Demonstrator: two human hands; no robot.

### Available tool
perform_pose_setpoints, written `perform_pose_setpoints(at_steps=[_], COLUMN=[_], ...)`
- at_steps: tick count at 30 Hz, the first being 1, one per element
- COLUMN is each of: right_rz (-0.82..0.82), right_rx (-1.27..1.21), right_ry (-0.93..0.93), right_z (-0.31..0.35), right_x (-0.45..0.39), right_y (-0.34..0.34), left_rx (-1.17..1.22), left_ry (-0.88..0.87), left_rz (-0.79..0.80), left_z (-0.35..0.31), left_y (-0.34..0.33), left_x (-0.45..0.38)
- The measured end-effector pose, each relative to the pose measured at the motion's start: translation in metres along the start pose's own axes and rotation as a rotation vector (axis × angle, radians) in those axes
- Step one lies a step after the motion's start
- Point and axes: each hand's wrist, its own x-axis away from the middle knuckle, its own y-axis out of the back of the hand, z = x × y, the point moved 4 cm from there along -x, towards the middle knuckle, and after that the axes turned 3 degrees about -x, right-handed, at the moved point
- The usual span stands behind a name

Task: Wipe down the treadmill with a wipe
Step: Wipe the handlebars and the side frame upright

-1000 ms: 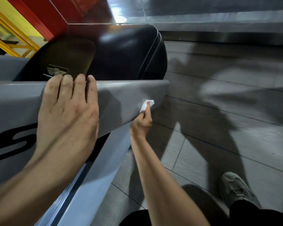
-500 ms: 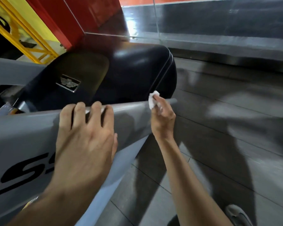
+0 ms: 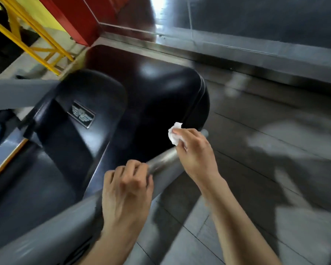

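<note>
Motion blur smears the grey side rail [image 3: 46, 232] of the treadmill down at seven o'clock, and whatever is printed on it can't be read as it runs off the bottom edge. The left hand [image 3: 126, 190] covers the rail's top edge, fingertips curled out of sight. The right hand [image 3: 195, 153] hides most of the white wipe [image 3: 174, 133]; only a crumpled corner shows. The silver badge [image 3: 81, 114] on the black motor cover [image 3: 157, 96] is too soft to make out. Both forearms are cut off at six o'clock.
</note>
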Motion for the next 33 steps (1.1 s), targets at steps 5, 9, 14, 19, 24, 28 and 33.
perform_pose_setpoints(at_steps=[5, 9, 14, 19, 24, 28, 33], right_rz=[-0.079, -0.101, -0.123, -0.043, 0.011, 0.044, 0.071], right_rx=[0.070, 0.073, 0.095, 0.171, 0.254, 0.267, 0.319], right_ry=[-0.073, -0.085, -0.042, -0.060, -0.110, -0.116, -0.078], right_z=[0.014, 0.038, 0.073, 0.123, 0.195, 0.250, 0.314], right_x=[-0.021, -0.045, -0.074, -0.086, -0.101, -0.119, -0.154], right_y=[0.077, 0.133, 0.181, 0.201, 0.225, 0.245, 0.264], left_rx=[0.131, 0.172, 0.212, 0.241, 0.297, 0.329, 0.369], left_ry=[-0.070, -0.191, -0.267, -0.255, -0.233, -0.195, -0.120], left_rz=[0.003, 0.055, 0.052, 0.132, 0.164, 0.147, 0.134], left_z=[-0.037, -0.050, -0.050, -0.050, -0.021, 0.012, 0.038], left_y=[0.051, 0.116, 0.166, 0.198, 0.251, 0.297, 0.340], left_x=[-0.043, -0.080, -0.117, -0.149, -0.177, -0.196, -0.216])
